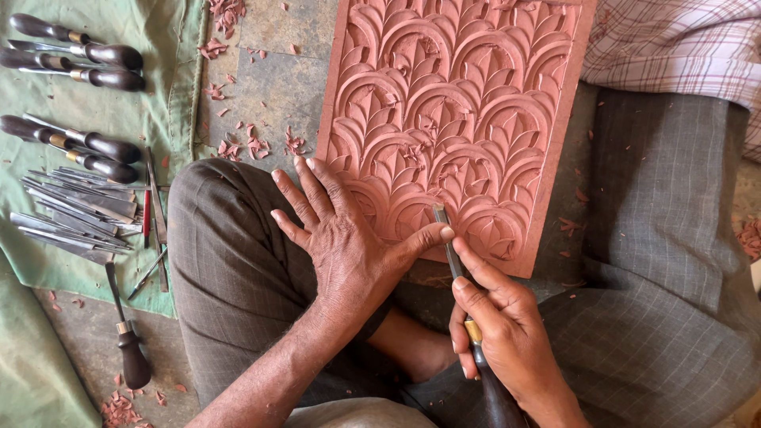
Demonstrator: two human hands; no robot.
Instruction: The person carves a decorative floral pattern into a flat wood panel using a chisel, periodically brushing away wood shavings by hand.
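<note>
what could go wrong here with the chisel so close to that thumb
The chisel in the right hand has its tip on the carved panel, right beside the left hand thumb; a slip might cut it. Too hard a push could chip the thin carved ridges. Chips litter the floor.

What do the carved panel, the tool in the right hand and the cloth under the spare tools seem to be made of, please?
Carved panel: looks like reddish wood, matt and unvarnished; matching chips lie around it.
Chisel in the right hand: grey metal blade, brass-coloured collar, dark glossy handle, probably wood.
Green cloth: woven fabric, creased, with a hemmed edge.
</note>
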